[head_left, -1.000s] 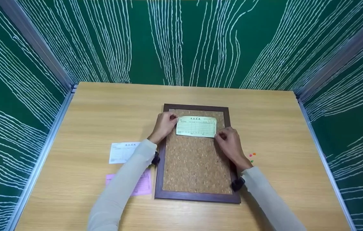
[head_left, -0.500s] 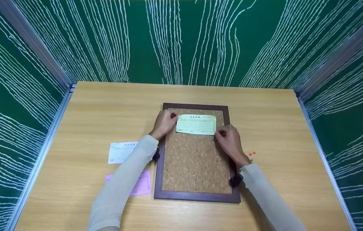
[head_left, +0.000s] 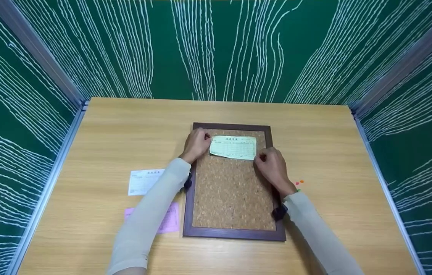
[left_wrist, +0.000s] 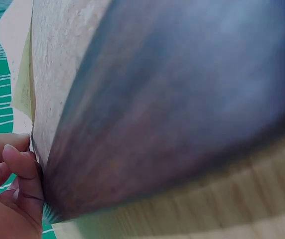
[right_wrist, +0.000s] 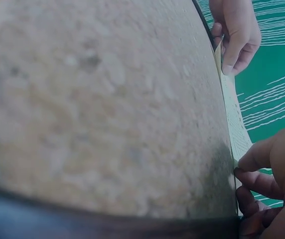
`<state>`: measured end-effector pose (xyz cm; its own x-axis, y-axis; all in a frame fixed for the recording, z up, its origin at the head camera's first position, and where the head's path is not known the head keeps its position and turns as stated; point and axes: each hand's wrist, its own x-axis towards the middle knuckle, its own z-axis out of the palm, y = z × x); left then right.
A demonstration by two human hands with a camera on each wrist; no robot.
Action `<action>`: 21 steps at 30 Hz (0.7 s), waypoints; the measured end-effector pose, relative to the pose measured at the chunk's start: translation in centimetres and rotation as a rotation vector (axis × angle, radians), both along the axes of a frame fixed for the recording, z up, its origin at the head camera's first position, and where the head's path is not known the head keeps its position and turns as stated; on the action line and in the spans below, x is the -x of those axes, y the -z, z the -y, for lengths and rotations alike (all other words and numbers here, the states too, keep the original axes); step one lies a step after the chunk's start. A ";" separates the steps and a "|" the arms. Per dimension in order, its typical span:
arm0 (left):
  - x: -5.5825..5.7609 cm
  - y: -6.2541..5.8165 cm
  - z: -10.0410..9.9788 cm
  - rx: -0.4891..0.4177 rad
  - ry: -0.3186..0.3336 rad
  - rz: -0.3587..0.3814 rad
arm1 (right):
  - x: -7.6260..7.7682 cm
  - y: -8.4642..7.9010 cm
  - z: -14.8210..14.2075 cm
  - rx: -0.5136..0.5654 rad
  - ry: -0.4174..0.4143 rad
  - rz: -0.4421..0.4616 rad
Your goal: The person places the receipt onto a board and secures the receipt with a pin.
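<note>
A pale green printed slip (head_left: 233, 148) lies across the upper part of a cork board (head_left: 231, 191) with a dark brown frame. My left hand (head_left: 197, 144) pinches the slip's left edge between thumb and finger. At its lower right corner, my right hand (head_left: 272, 167) pinches the paper in the same way. In the right wrist view both hands show at the two ends of the slip (right_wrist: 237, 124), which bows slightly off the cork. The left wrist view has the fingertips of my left hand (left_wrist: 13, 174) close to the board's frame.
On the wooden table (head_left: 124, 133), a white slip (head_left: 143, 182) and a pink slip (head_left: 169, 219) lie left of the board, partly under my left forearm. Several small coloured pieces, one of them orange (head_left: 302, 181), lie to the right. Green walls with white lines surround the table.
The slip has shifted slightly toward the board's top edge, with both hands still pinching it. Its lower left edge now bows a little more. The board and other slips stay put.
</note>
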<state>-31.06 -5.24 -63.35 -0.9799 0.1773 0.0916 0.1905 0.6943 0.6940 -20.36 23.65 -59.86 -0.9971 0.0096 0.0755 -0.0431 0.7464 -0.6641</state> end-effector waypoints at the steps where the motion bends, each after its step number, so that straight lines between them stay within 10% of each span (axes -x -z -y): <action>1: -0.1 -0.1 0.0 0.004 0.003 -0.003 | 0.0 0.0 0.1 -0.007 0.003 0.000; 21: 0.2 1.2 -0.4 0.077 0.024 -0.093 | 0.3 0.2 -0.2 -0.024 0.002 -0.017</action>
